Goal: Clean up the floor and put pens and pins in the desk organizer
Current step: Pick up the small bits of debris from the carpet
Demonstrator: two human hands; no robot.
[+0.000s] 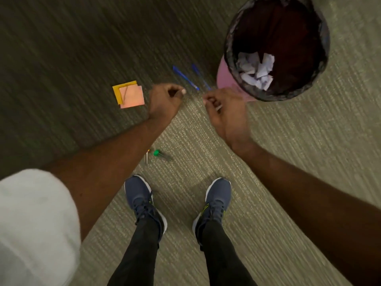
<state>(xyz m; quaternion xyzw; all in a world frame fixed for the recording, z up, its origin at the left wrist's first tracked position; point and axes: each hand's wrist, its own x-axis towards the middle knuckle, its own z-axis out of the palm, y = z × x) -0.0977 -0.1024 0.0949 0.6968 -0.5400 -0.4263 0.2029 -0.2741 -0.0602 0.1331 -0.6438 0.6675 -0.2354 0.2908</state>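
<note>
Grip of left hand (pixel 165 100) and right hand (pixel 224 109) curled, any contents indistinct through blur.

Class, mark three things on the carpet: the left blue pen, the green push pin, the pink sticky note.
left blue pen (pixel 185 78), head view, middle of its barrel
green push pin (pixel 157 152), head view, its green head
pink sticky note (pixel 133 98), head view, centre of the sheet

One wide-angle camera, worn on the head, looked almost straight down at the carpeted floor (pixel 288 162) from a standing person's height. The left hand (pixel 165 100) and right hand (pixel 222 108) sat mid-frame, the shoes (pixel 142 201) nearer the wearer than the hands, the waste bin (pixel 224 77) just beyond the right hand.
</note>
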